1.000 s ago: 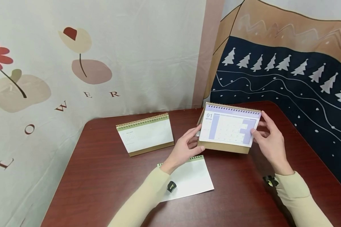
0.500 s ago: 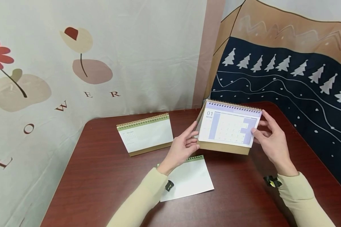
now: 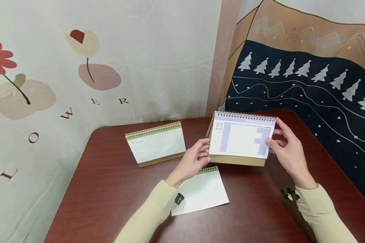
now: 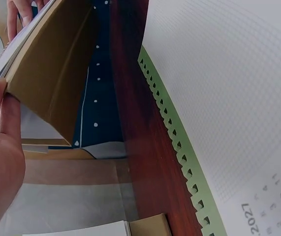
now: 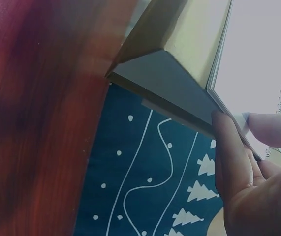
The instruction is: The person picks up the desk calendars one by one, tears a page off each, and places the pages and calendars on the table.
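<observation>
A desk calendar (image 3: 240,138) with a purple page marked 01, a spiral along its top and a tan card stand is held up at the right. My left hand (image 3: 192,162) pinches its lower left corner, thumb in front and fingers behind in the left wrist view. My right hand (image 3: 289,152) grips the right edge, with the thumb on the page and the fingers behind. From the left wrist, the card stand (image 4: 56,64) appears raised off the table. A loose white sheet (image 3: 205,192) with a green perforated strip lies below my left hand, partly covered by the forearm.
A second desk calendar (image 3: 158,145), green-topped with a white page, stands at the left on the brown table (image 3: 109,189). A flower-printed curtain (image 3: 155,60) hangs behind, and a dark blue tree-printed curtain (image 3: 276,87) borders the right side.
The purple calendar has shifted a little left, rising slightly and then coming back down. My left hand has moved left with it, and my right hand follows, keeping its grip.
</observation>
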A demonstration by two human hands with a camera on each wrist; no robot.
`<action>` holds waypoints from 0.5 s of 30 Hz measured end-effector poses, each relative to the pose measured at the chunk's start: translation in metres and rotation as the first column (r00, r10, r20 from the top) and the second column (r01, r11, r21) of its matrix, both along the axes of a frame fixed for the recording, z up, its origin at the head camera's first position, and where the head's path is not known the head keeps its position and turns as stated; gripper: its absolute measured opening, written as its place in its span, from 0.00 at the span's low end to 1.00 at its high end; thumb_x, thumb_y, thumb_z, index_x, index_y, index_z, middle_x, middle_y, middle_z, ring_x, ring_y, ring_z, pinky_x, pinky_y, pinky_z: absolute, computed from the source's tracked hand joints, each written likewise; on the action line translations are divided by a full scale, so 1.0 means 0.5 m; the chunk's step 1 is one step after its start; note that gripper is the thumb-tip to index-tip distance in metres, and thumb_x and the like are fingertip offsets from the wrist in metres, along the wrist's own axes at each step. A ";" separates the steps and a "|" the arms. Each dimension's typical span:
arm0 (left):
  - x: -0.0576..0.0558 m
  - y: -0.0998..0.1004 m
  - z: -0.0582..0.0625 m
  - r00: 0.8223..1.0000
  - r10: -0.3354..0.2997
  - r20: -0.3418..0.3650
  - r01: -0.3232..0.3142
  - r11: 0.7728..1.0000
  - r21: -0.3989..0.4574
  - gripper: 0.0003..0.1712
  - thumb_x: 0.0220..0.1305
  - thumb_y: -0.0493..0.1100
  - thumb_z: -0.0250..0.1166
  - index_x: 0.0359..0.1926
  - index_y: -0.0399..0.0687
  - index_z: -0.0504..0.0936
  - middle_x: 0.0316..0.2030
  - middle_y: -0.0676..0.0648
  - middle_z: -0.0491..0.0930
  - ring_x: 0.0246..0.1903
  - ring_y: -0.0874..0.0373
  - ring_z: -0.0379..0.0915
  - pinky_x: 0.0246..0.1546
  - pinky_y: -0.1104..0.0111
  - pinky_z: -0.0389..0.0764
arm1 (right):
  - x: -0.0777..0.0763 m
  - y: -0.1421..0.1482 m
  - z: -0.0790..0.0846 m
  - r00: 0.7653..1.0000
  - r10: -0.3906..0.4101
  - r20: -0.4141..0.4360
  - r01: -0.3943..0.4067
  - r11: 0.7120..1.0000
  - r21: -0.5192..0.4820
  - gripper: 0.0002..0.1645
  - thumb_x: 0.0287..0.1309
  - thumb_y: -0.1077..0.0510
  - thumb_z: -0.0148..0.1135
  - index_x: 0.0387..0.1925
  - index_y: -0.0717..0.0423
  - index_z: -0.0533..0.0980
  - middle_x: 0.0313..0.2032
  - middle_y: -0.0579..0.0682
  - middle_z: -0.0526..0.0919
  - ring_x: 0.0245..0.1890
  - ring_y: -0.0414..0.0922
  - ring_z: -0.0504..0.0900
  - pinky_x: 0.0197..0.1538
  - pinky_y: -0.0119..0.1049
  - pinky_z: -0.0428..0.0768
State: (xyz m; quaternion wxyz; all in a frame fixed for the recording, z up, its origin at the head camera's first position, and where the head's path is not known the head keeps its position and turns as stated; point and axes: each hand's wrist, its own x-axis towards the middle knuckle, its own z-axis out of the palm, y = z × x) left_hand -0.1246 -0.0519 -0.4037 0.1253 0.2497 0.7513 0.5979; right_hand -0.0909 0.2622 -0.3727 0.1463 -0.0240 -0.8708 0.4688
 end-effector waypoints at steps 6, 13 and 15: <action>0.001 -0.001 0.002 1.000 0.007 0.027 -0.006 1.000 -0.022 0.38 0.65 0.27 0.60 0.73 0.46 0.61 0.62 0.35 0.77 0.57 0.43 0.79 0.54 0.64 0.84 | -0.001 -0.001 0.003 1.000 0.008 0.003 -0.008 1.000 0.014 0.45 0.68 0.57 0.60 0.77 0.31 0.51 0.57 0.61 0.74 0.34 0.21 0.78 0.36 0.16 0.81; -0.002 0.000 0.000 0.997 0.022 0.070 -0.021 1.000 -0.021 0.28 0.63 0.28 0.62 0.65 0.36 0.71 0.58 0.32 0.80 0.55 0.42 0.80 0.52 0.67 0.84 | -0.004 0.000 0.009 1.000 0.012 -0.002 -0.012 0.999 0.046 0.43 0.68 0.57 0.59 0.78 0.36 0.52 0.58 0.63 0.75 0.34 0.20 0.76 0.37 0.14 0.79; -0.003 0.001 -0.002 0.996 0.008 0.093 -0.008 1.000 0.007 0.25 0.63 0.27 0.62 0.61 0.33 0.72 0.56 0.31 0.80 0.56 0.42 0.80 0.53 0.67 0.84 | -0.007 -0.001 0.012 1.000 0.010 -0.001 -0.010 0.998 0.063 0.43 0.68 0.56 0.59 0.78 0.37 0.52 0.58 0.64 0.75 0.35 0.20 0.76 0.37 0.13 0.78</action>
